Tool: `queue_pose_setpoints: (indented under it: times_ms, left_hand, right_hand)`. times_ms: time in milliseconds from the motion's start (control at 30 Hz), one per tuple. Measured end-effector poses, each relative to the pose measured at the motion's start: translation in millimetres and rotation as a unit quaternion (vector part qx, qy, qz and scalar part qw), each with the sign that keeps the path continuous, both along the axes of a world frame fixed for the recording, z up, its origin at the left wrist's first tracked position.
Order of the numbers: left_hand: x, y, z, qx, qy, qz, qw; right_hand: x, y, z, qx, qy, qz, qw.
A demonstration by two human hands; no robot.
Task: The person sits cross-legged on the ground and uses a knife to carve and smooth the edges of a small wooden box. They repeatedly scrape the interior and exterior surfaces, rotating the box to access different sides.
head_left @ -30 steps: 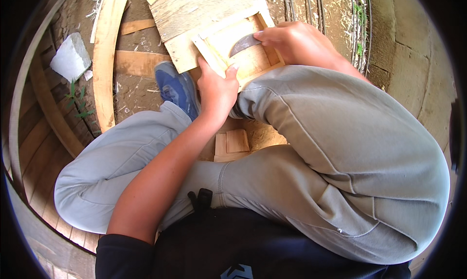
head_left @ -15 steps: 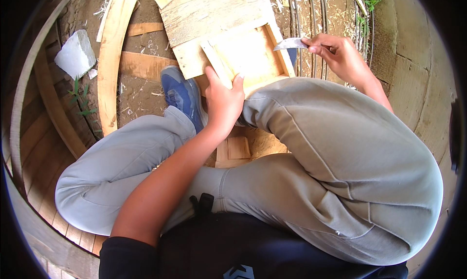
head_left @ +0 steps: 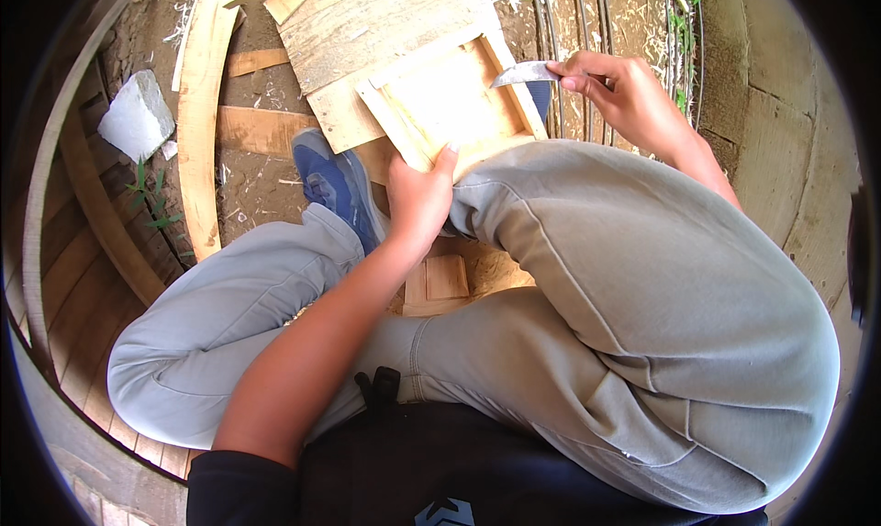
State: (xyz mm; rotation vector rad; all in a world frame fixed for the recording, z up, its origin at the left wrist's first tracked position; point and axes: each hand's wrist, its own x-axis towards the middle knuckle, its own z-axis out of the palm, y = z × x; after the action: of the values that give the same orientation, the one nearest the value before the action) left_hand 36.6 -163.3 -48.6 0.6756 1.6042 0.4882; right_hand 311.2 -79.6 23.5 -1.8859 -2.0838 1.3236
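Observation:
My left hand (head_left: pixel 419 191) grips the near left corner of a shallow wooden box (head_left: pixel 396 122), its thumb on the near rim and its fingers mostly hidden beneath. The box has raised side strips and a brightly lit inside; it lies tilted against a larger rough wooden board (head_left: pixel 367 44). To the right, my right hand (head_left: pixel 629 95) pinches a small knife (head_left: pixel 523 72) with a pale, curved blade. The blade's tip reaches the box's right side strip; whether it touches the wood, I cannot tell.
Long wooden strips (head_left: pixel 202 127) lie on the dirt at the left, near a pale stone block (head_left: pixel 138 115). Small wooden blocks (head_left: pixel 445 276) rest between my legs. Dark thin rods (head_left: pixel 587 30) and shavings lie at the back right, beside wooden planks (head_left: pixel 775 150).
The box and board have shifted slightly left in view, the left hand staying on the box. My right hand has brought the knife a little left along with them. Both grips stay the same.

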Motion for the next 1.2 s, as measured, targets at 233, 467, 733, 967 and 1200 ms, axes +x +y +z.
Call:
queue_pose_setpoints:
  times_ms: [233, 467, 733, 967, 1200]
  left_hand:
    - [-0.5, 8.3, 8.2, -0.020, 0.017, -0.032, 0.999]
    - [-0.5, 11.1, 11.2, -0.034, 0.025, -0.037, 0.998]
    - [-1.7, 13.1, 7.3, -0.063, 0.028, -0.055, 0.996]
    - [-3.4, 10.1, 0.2, -0.019, 0.034, -0.062, 0.997]
    - [-2.8, 13.3, -1.5, 0.003, 0.041, -0.099, 0.994]
  right_hand:
    - [-5.0, 25.8, 13.5, -0.026, -0.004, 0.037, 0.999]
    - [-23.7, -3.0, 8.0, 0.003, -0.068, -0.024, 0.997]
    - [-42.7, -36.3, -22.8, 0.192, -0.067, -0.097, 0.974]
    - [-4.9, 8.4, -10.0, 0.059, -0.004, 0.034, 0.998]
    - [-11.6, 28.5, 25.9, -0.045, -0.073, 0.067, 0.994]
